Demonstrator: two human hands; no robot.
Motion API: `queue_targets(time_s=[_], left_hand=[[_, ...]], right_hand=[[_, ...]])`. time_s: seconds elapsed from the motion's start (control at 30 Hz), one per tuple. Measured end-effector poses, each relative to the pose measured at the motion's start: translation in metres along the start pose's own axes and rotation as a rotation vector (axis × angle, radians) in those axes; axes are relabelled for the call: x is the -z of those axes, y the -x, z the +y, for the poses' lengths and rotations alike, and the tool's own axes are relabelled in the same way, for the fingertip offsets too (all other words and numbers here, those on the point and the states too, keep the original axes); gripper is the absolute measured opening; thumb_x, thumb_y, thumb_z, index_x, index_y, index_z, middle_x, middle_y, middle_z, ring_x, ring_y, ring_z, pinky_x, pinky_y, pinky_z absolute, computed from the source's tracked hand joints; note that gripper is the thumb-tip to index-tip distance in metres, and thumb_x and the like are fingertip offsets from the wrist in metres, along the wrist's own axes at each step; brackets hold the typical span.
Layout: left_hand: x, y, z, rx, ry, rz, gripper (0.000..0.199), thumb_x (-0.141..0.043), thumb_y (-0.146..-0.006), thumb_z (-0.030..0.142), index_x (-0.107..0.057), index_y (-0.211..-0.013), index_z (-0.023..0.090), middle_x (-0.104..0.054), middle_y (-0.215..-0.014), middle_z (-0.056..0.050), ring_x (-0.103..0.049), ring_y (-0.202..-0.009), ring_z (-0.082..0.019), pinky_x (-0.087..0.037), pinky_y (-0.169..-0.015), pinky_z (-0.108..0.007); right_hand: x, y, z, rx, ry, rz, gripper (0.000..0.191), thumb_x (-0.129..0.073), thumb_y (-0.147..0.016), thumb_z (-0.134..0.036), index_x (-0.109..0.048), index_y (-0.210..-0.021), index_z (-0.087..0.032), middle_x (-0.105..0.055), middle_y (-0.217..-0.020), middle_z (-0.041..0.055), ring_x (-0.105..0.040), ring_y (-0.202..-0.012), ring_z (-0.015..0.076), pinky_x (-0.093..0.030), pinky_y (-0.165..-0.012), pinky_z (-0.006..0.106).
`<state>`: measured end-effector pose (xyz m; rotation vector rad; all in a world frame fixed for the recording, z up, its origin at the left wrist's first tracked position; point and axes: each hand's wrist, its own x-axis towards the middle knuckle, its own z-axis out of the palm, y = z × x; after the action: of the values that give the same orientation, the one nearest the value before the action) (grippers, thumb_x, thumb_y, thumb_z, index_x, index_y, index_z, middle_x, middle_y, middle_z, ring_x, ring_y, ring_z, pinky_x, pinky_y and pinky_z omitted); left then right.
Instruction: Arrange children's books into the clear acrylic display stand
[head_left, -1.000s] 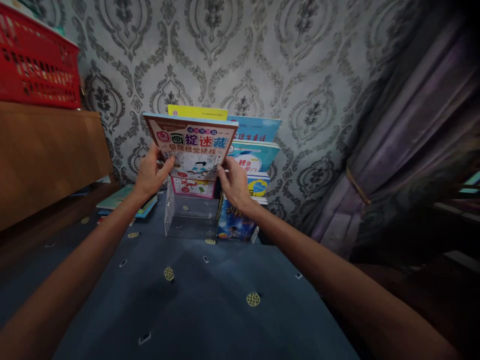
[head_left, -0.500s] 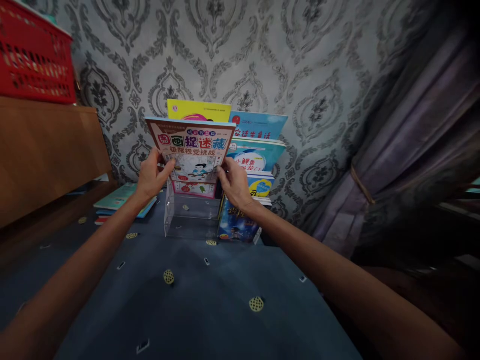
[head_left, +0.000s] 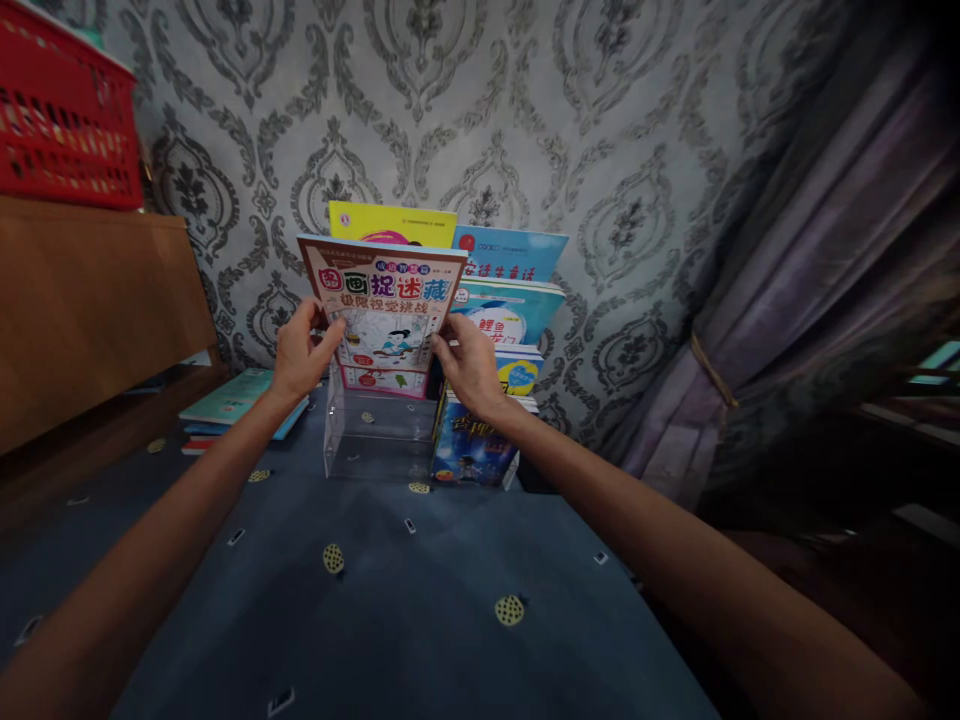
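Observation:
Between my two hands a brown-bordered picture book (head_left: 386, 320) stands nearly upright in the clear acrylic book rack (head_left: 379, 440). My left hand (head_left: 304, 350) grips its left edge, thumb on the cover. On the opposite edge, my right hand (head_left: 469, 365) holds it the same way. A yellow book (head_left: 394, 222) rises behind it. To the right, the rack carries a blue book (head_left: 517, 250), a teal book (head_left: 536, 300) and a dark blue book (head_left: 472, 445), one tier below another; my right wrist partly covers the lower ones.
Several books lie in a low stack (head_left: 236, 400) left of the rack on the dark blue patterned tablecloth (head_left: 420, 600). A red plastic basket (head_left: 67, 120) sits on a wooden cabinet (head_left: 97, 310) at the left. Behind is the wallpapered wall; a tied curtain (head_left: 720, 330) hangs right.
The brown-bordered book has settled slightly lower and more upright in the rack, covering more of the pink-edged book front beneath. Both hands keep their hold. The camera view has shifted slightly.

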<state>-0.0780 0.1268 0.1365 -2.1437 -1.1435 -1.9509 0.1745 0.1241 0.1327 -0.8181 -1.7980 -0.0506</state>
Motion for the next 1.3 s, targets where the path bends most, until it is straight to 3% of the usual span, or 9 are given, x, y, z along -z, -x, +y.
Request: queue_targets(time_s=[0.73,1.3], left_hand=[[-0.005,0.001,-0.001,-0.001,0.006,0.013,0.023,-0.06,-0.086,0.04,-0.046,-0.079,0.024,-0.052,-0.07,0.003,-0.048,-0.062,-0.013,-0.041,-0.054,-0.025],[-0.006,-0.002,0.002,-0.02,-0.062,0.039,0.023,-0.059,-0.087,0.039,-0.044,-0.078,0.024,-0.053,-0.071,0.002,-0.051,-0.068,-0.015,-0.04,-0.062,-0.028]], right_hand=[[0.003,0.0,0.004,0.015,-0.015,0.033,0.006,-0.054,-0.091,-0.021,-0.059,-0.094,-0.023,-0.062,-0.091,0.006,-0.06,-0.088,0.0234,-0.056,-0.074,0.042],[0.0,-0.007,0.011,0.03,0.004,0.043,0.007,-0.052,-0.09,-0.022,-0.058,-0.093,-0.024,-0.062,-0.089,0.0058,-0.059,-0.086,0.0229,-0.054,-0.075,0.04]])
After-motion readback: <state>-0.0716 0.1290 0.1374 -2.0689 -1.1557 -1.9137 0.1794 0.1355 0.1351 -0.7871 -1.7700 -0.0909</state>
